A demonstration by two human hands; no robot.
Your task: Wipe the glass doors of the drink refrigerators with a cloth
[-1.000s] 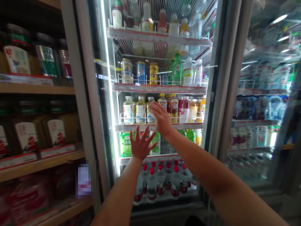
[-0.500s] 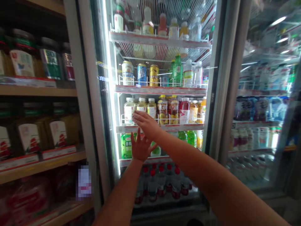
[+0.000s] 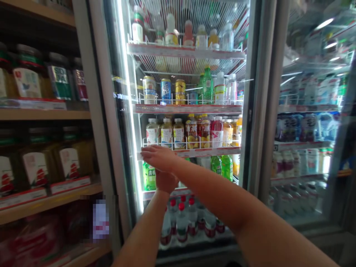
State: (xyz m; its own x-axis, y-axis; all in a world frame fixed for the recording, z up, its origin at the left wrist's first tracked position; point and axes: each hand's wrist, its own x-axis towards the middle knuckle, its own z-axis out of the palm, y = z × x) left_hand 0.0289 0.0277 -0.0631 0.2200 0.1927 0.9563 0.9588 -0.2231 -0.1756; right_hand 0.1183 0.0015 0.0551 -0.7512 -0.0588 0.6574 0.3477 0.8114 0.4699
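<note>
I face a glass-fronted drinks cooler [image 3: 258,111]. My right hand [image 3: 158,155] lies flat with its fingers stretched out to the left, at the height of the third shelf rail [image 3: 211,151], close to the cooler's lit left edge. My left hand [image 3: 166,181] is just below it, in front of the green bottles [image 3: 149,176]; my right wrist covers its fingers. Behind the right hand stand pale yellow bottles [image 3: 167,132]. Whether the hands touch glass or reach inside I cannot tell.
Cans [image 3: 166,91] and green bottles fill the shelf above, and red-capped water bottles [image 3: 182,222] stand at the bottom. Wooden shelves [image 3: 44,115] with jars and packets stand on the left. A second glass-door cooler [image 3: 311,122] is on the right.
My right hand has slid down and to the left, from the yellow bottles to the shelf rail near the left edge. It now covers the left hand's fingers, which were spread before.
</note>
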